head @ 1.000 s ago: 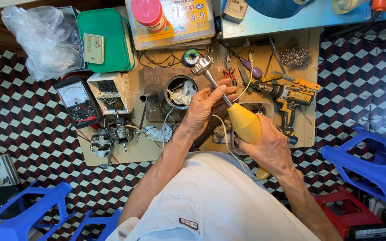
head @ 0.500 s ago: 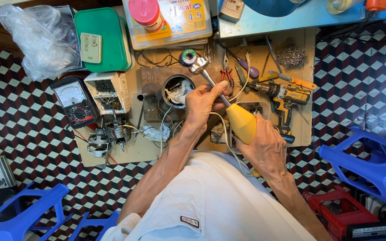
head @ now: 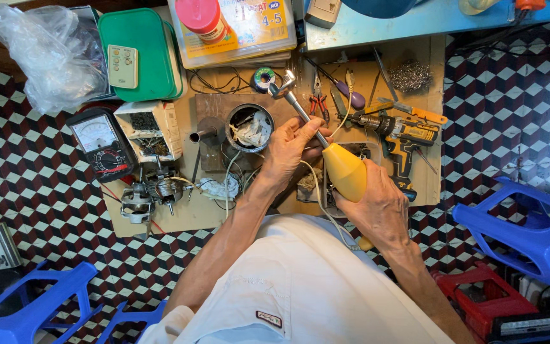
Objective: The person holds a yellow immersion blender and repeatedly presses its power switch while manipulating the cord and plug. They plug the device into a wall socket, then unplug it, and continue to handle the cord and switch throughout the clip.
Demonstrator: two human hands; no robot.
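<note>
Soldering iron (head: pixel 335 162), yellow-handled with a long metal shaft, is the item in hand; it sits above the cluttered tabletop (head: pixel 179 216), near the middle of the work board.

Head view: the right hand (head: pixel 377 207) is wrapped shut around the yellow handle, fingers fully closed on it. The left hand (head: pixel 291 150) rests against the metal shaft, fingers curled about it; whether it pinches the shaft or a wire there cannot be told. A pale cord (head: pixel 319 200) trails from the handle toward the person's body. The shaft's far end lies just beside a small solder reel (head: pixel 263 78).

Judged step: the iron is being steadied or adjusted with both hands rather than applied to a joint. The next move would call for a firm handle grip and the left fingers kept clear of the shaft's far end.

Count, same view: one soldering iron; one analogue meter (head: pixel 100 143) at left; one cordless drill (head: pixel 402 137) to the right of the hands; one round tin (head: pixel 249 127) just beside the left hand; one green case (head: pixel 141 54); one clear plastic bag (head: pixel 46 54); three blue stools visible in part, one being at right (head: pixel 529 232).
</note>
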